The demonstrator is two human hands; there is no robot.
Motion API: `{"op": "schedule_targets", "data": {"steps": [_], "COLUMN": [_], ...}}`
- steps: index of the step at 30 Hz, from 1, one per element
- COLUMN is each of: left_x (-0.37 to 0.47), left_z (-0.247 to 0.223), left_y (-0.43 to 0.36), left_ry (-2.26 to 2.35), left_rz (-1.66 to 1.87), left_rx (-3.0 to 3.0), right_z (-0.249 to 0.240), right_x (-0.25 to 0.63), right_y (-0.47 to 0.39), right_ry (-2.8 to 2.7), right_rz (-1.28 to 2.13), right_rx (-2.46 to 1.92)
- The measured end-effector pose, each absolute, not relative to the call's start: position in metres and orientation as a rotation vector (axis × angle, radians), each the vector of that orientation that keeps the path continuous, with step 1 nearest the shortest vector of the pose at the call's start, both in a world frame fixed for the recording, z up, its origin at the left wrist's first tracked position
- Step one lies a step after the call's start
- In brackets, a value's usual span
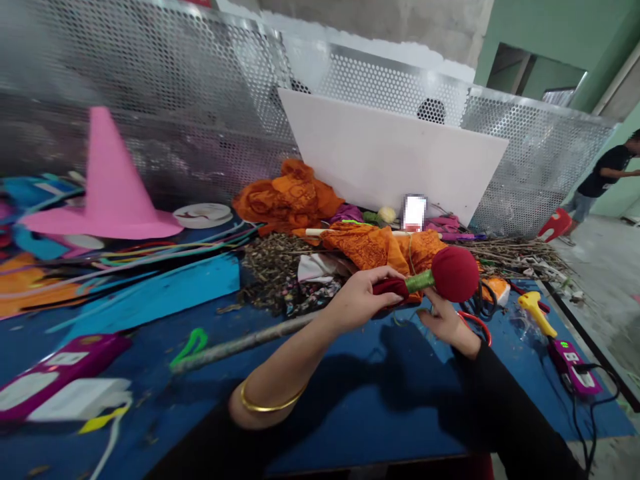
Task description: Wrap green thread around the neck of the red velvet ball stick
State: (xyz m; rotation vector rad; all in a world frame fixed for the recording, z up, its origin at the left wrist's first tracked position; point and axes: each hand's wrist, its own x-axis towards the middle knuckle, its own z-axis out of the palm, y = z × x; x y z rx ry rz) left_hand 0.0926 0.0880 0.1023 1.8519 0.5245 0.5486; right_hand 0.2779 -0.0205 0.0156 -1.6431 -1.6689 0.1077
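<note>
Above the table my left hand (364, 295) is closed round a dark red cloth bundle (391, 291). From its right end a green wrapped neck (419, 281) leads to a round dark red ball (455, 274). My right hand (446, 323) is just under the ball, its fingers bent beside the green neck. Whether a thread is pinched there is too small to tell. Behind the ball lies bright orange cloth (370, 243) with a pale stick (314, 233) through it. A long grey branch (250, 341) runs left from under my left forearm.
To the left are a pink pointed hat (110, 187), a blue sheet (160, 300) and a purple power strip (95, 360). A yellow glue gun (537, 310) and another power strip (575, 370) with cords lie right. A white board (395, 147) leans behind; a person (605, 173) stands far right.
</note>
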Motion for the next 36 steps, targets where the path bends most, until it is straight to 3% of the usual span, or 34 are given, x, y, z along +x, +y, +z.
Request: {"op": "schedule_targets", "data": {"steps": [5,9,12,19,23,29,36], "left_x": [0.085,0.085,0.089,0.102,0.103,0.105,0.119], "left_z": [0.103,0.107,0.111,0.105,0.101,0.092,0.066], "left_y": [0.094,0.102,0.103,0.086,0.085,0.097,0.086], "left_ry": [0.598,0.594,0.584,0.481,0.478,0.53,0.517], "left_rz": [0.603,0.619,0.613,0.51,0.462,0.543,0.476], "left_rx": [1.847,1.821,1.811,1.777,1.786,1.881,2.014], "right_z": [0.047,0.063,0.062,0.031,0.026,0.045,0.047], "right_x": [0.316,0.34,0.339,0.263,0.239,0.232,0.225], "right_y": [-0.036,-0.052,-0.05,-0.017,-0.022,-0.044,-0.037], "right_ry": [-1.562,-1.449,-1.373,-1.445,-1.316,-1.413,-1.006], "right_rz": [-0.615,-0.798,-0.604,0.358,0.413,0.093,0.619], "right_rx": [-2.225,-2.535,-2.439,-1.372,-1.409,-1.315,-0.948]}}
